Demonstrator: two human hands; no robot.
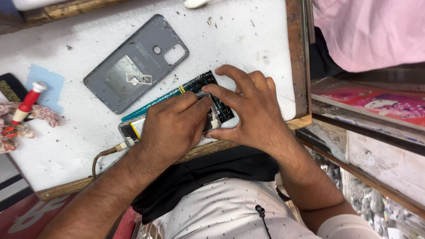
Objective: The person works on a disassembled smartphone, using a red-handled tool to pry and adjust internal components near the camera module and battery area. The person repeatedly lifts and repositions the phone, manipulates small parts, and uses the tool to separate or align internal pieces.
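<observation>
An opened phone lies on a white worktop, its inner boards showing, with a cable plugged in at its near-left end. My left hand rests over the phone's middle and grips a teal screwdriver, its tip down at the phone's inside. My right hand presses on the phone's right side, thumb and fingers around its edge. The phone's grey back cover lies inside-up just beyond, with a small metal piece on it.
A red-and-white handled tool lies on a patterned cloth at the left edge, near a blue paper patch. A wooden rim frames the worktop. Shelves with coloured boxes stand to the right.
</observation>
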